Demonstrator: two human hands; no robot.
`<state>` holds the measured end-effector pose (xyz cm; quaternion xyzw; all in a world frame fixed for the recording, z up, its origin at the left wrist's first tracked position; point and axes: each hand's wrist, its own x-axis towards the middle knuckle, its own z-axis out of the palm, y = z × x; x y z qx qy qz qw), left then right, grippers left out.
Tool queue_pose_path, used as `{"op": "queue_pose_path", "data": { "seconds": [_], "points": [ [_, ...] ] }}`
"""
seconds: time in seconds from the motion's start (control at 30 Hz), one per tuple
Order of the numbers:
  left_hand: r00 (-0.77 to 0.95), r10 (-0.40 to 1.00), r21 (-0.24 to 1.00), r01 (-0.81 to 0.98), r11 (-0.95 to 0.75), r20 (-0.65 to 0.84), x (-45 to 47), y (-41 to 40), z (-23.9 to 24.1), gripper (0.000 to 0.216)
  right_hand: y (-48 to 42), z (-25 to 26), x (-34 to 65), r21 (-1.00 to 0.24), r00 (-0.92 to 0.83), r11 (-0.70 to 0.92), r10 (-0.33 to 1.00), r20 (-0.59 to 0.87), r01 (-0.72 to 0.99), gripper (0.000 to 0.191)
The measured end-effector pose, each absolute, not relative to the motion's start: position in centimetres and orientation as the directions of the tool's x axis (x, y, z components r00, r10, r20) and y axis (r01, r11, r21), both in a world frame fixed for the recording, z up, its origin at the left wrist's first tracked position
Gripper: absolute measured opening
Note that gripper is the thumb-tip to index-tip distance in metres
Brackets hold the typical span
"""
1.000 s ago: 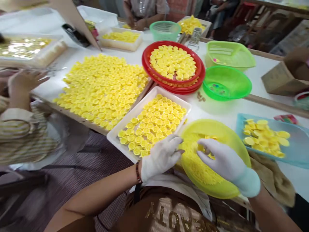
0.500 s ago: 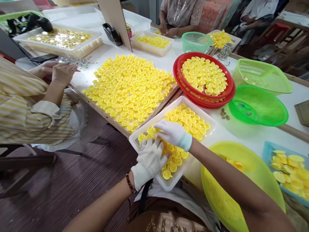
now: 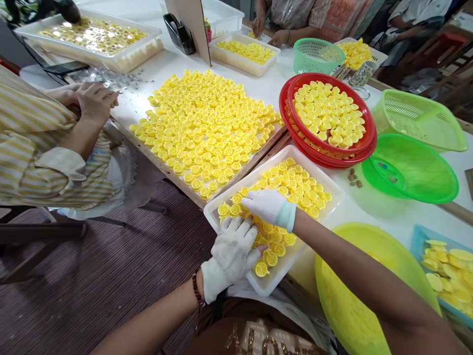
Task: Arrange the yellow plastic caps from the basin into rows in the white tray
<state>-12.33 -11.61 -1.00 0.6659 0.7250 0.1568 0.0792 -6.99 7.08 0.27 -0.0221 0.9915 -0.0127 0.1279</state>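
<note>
A white tray (image 3: 264, 287) stands at the table's near edge, holding small round yellow plastic pieces (image 3: 301, 185) laid close together with their rims up. My left hand (image 3: 234, 249), in a white glove with bare fingertips, rests on the pieces at the tray's near left; its fingers are spread. Just beyond it, my right hand (image 3: 268, 204), in a white glove with a pale green cuff, reaches in from the right. Its fingers are drawn together and point left, low over the pieces; what is in them, if anything, is hidden.
Many more yellow pieces (image 3: 207, 128) cover the table beyond the tray. Stacked red basins (image 3: 286, 111) with pieces stand behind it. Green basins (image 3: 410, 167), a yellow basin (image 3: 343, 236) and a blue tray (image 3: 417, 241) lie rightward. A co-worker in striped clothing (image 3: 44, 143) sits left.
The whole view has shifted slightly, so the table's things sit further right. My right hand has come down flatter over the pieces, its fingers closer together. My left hand stays on the pieces.
</note>
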Motion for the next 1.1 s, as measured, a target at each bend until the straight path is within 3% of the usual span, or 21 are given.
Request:
{"op": "queue_pose_path", "data": {
  "seconds": [0.17, 0.33, 0.47, 0.57, 0.67, 0.77, 0.9, 1.1],
  "points": [
    [-0.112, 0.986, 0.338, 0.939, 0.065, 0.121, -12.7, -11.6, -1.0, 0.024, 6.9, 1.2, -7.2, -0.055, -0.958, 0.998, 0.006, -0.287, 0.023, 0.017],
    [-0.152, 0.981, 0.232, 0.965, 0.121, 0.119, -13.9, -10.3, -0.5, 0.032, 8.0, 2.8, -2.3, -0.175, -0.982, 0.971, 0.142, -0.123, 0.162, 0.024],
    [-0.127, 0.987, 0.194, 0.975, 0.107, 0.096, -14.6, -9.6, -0.6, 0.03, 8.3, 3.6, 6.8, -0.372, -0.93, 0.877, 0.357, 0.085, 0.303, 0.028],
    [-0.117, 0.987, 0.21, 0.973, 0.092, 0.109, -14.2, -9.4, 0.0, 0.032, 7.2, 2.9, 15.0, -0.437, -0.783, 0.73, 0.616, 0.088, 0.525, 0.028],
    [-0.044, 0.986, 0.287, 0.958, -0.003, 0.158, -11.9, -9.0, 1.3, 0.032, 5.7, 1.1, 22.1, -0.401, -0.668, 0.594, 0.741, -0.066, 0.698, 0.03],
    [0.169, 0.966, 0.418, 0.877, -0.239, 0.197, -7.7, -8.1, 2.4, 0.031, 4.9, -1.6, 26.6, -0.235, -0.481, 0.449, 0.871, -0.098, 0.862, 0.043],
    [0.447, 0.869, 0.527, 0.696, -0.487, 0.213, -1.9, -6.4, 2.5, 0.03, 5.4, -4.3, 28.6, -0.101, -0.378, 0.366, 0.908, -0.178, 0.925, 0.046],
    [0.547, 0.829, 0.624, 0.611, -0.487, 0.112, 2.8, -3.2, 2.5, 0.023, 7.5, -4.6, 28.6, -0.077, -0.296, 0.287, 0.942, -0.158, 0.955, 0.043]
  ]
}}
